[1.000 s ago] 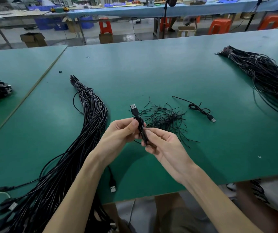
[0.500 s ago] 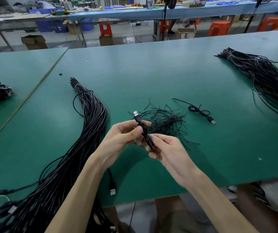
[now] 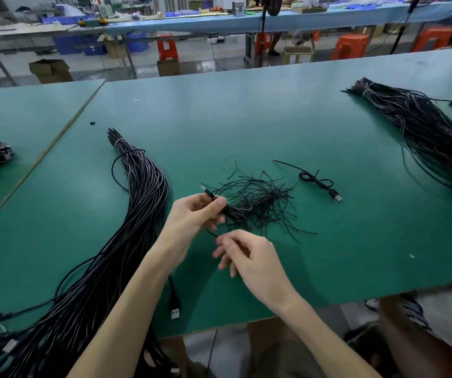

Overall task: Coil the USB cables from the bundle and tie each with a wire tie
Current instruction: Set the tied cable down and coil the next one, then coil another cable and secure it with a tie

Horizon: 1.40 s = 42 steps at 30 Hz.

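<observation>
Head view: the left hand [image 3: 200, 214] pinches the coiled cable [image 3: 233, 211] between thumb and curled fingers, just above the table [image 3: 246, 118]. The USB plug [image 3: 205, 190] pokes out past the knuckles toward the far side. Half a second ago the right hand [image 3: 246, 255] was also on that coil, fingertips closed around its lower end. It has since let go and pulled back toward the near edge, and now sits apart from the coil with its fingers loosely curled. A thin dark strand runs near those fingertips. The hand is motion-blurred, so whether it pinches a wire tie or nothing at all cannot be told.

The coil looks wound but not yet bound, so the release probably marks the switch from coiling to tying. The pile of wire ties [image 3: 260, 203] lies just behind the coil, within easy reach. The bundle [image 3: 137, 200] of uncoiled cables stretches along the left. One tied cable [image 3: 317, 181] rests beyond the pile, to its right.
</observation>
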{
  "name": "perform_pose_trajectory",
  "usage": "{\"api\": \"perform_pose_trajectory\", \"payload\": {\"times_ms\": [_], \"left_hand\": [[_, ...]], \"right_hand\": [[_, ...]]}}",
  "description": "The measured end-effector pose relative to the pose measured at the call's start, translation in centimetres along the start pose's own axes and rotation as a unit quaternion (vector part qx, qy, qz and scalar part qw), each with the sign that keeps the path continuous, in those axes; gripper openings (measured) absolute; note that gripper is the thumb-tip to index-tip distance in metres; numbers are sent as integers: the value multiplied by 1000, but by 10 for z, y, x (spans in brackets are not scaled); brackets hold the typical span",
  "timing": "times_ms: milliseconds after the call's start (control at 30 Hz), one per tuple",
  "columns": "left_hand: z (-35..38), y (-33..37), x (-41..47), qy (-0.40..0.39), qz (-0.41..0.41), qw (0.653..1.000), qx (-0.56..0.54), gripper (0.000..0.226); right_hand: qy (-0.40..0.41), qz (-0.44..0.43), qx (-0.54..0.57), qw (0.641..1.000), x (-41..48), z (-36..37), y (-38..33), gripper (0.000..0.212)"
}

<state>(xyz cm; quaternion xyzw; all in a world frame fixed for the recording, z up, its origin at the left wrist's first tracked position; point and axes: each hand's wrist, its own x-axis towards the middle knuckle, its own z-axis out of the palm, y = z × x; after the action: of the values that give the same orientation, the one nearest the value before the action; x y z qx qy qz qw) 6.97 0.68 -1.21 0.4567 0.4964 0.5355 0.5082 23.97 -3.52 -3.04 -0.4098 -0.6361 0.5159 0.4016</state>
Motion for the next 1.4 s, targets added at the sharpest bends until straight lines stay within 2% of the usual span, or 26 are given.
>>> {"api": "perform_pose_trajectory", "payload": {"times_ms": [200,333,533,700,833,900,967,1033,1100,1167,1267,1400], "left_hand": [[53,20,45,-87,-60,988,109,32],[104,18,83,-96,-96,986,99,26],[148,10,119,-99,-100,982,126,27],[144,7,114,-95,-61,980,162,34],[107,24,94,-56,38,981,184,15],[78,32,83,23,85,961,263,14],[44,37,71,111,100,926,348,18],[9,36,57,168,75,860,475,23],[-21,30,43,201,23,774,600,27],[-42,26,29,215,-25,728,651,31],[-62,23,16,202,-80,716,663,50],[-65,21,14,206,-80,741,634,54]], "right_hand": [[-11,17,-14,1000,1,2,0,21],[-23,11,-26,999,-1,-1,-3,22],[9,15,-72,997,1,0,0,46],[-17,19,-46,999,0,-2,0,33],[-34,26,-20,999,-1,-2,-4,21],[-31,27,-17,999,-1,-1,-5,19],[-23,14,-29,999,-1,-1,-5,18],[-14,5,-30,999,-1,-1,-5,17],[-10,4,-23,1000,0,0,-6,18],[-10,6,-26,1000,0,0,-6,18],[-15,7,-34,999,-1,1,-6,16],[-19,6,-46,999,-1,2,-4,12]]}}
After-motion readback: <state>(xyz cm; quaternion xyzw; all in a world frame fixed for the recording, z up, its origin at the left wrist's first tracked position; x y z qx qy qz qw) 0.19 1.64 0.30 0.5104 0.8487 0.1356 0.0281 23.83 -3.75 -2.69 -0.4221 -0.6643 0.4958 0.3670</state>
